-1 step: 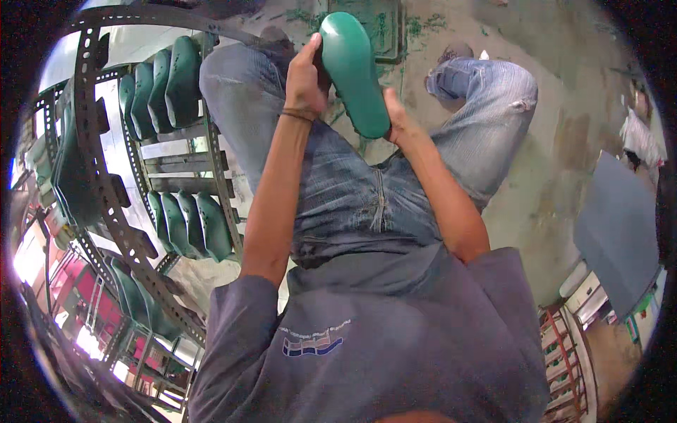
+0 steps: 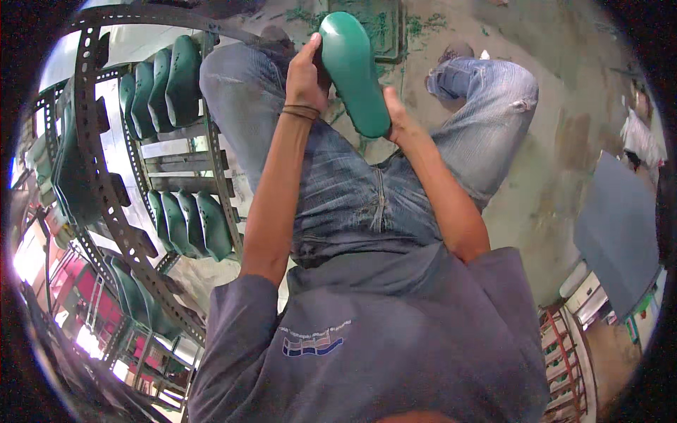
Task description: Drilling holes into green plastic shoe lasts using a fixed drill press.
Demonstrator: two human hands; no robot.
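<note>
Between the bent knees [image 2: 236, 70], a green sole-shaped piece [image 2: 352, 70] slants from broad end at upper left to narrow end at lower right, the left hand [image 2: 305, 84] clasped on its left edge, the right hand [image 2: 399, 123] closed on its narrow end.

Perforated metal rack [image 2: 106, 185], stained floor [image 2: 560, 166], grey panel [image 2: 617, 233]

Up there, the left of two head-worn fisheye cameras peers steeply down, close above the grey cloth T-shirt [image 2: 416, 324] at six o'clock. It faces past faded blue denim jeans [image 2: 486, 141] toward a glossy green foot-shaped form [image 2: 354, 74], at twelve, bending the dark perforated metal rack [image 2: 90, 134] at nine.
</note>
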